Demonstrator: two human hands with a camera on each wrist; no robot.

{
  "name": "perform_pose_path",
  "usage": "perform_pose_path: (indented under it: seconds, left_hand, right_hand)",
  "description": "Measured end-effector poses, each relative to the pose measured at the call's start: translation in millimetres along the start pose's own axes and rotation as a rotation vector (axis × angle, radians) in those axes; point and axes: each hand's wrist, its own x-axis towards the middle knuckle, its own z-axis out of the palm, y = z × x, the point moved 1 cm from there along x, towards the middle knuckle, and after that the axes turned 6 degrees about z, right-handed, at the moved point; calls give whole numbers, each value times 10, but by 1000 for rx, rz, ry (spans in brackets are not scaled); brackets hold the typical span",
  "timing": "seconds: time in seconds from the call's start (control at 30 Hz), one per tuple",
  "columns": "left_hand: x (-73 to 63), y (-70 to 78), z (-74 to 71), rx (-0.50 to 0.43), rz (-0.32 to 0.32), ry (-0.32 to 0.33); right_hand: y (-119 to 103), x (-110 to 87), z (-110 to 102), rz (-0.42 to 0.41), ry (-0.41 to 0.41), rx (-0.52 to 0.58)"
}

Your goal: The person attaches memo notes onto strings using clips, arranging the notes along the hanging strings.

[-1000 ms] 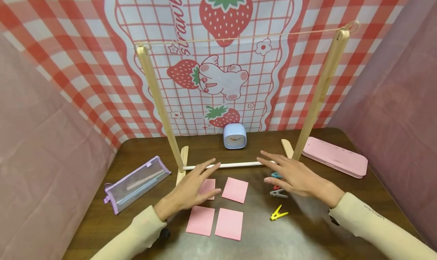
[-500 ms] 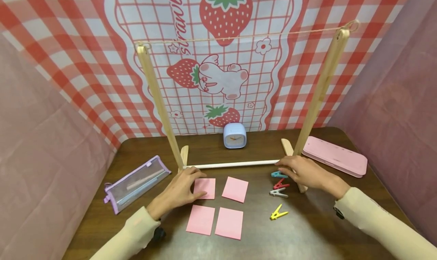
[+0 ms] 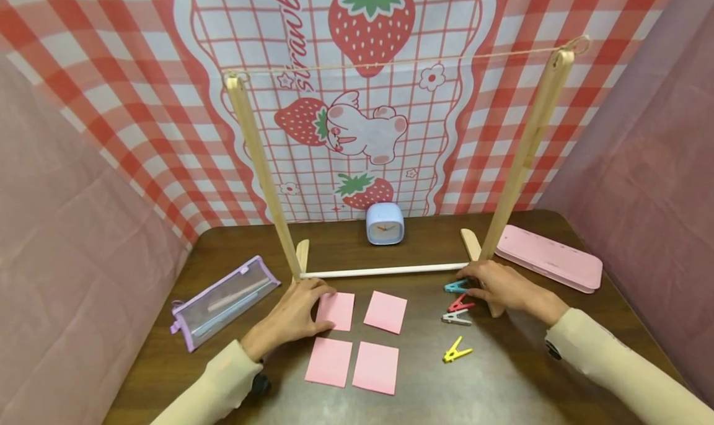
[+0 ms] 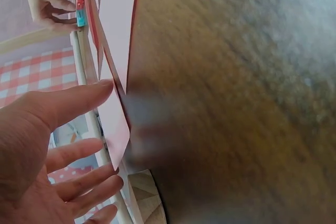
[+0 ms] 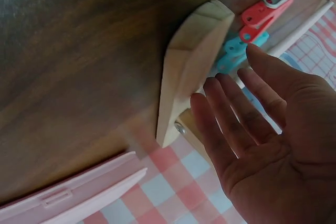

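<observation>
My left hand [image 3: 292,310] lies by the upper-left pink sticky note [image 3: 341,311], thumb over its near side and fingers at its far edge. In the left wrist view, the fingers are spread loosely around the pink note [image 4: 116,129], without a clear grip. On the other side, my right hand [image 3: 499,284] hovers at the blue clothespin [image 3: 454,286], fingers loosely bent. The right wrist view shows the thumb tip close to the blue clothespin [image 5: 239,51]; whether it touches cannot be told. Red [image 3: 463,303], grey [image 3: 457,317] and yellow [image 3: 456,350] clothespins lie nearer the front.
A wooden stand [image 3: 262,171] with a string on top and a white crossbar [image 3: 385,270] stands behind. More pink notes [image 3: 385,311] lie centrally. A mesh pencil pouch [image 3: 225,302] is left, a pink case [image 3: 549,258] right, a small clock [image 3: 385,223] at the back.
Both hands have come down and apart, the left to the upper-left note, the right to the blue clothespin by the stand's right foot. The notes and clothespins stay where they were.
</observation>
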Motion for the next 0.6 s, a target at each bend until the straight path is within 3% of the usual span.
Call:
perform_pose_path:
  seconds: [0.3, 0.6]
  left_hand:
    - [-3, -15, 25, -34, 4, 34]
    - [-24, 19, 9, -156, -26, 11]
  right_hand:
    - [12, 20, 23, 16, 27, -70]
    - [6, 19, 44, -1, 59, -49]
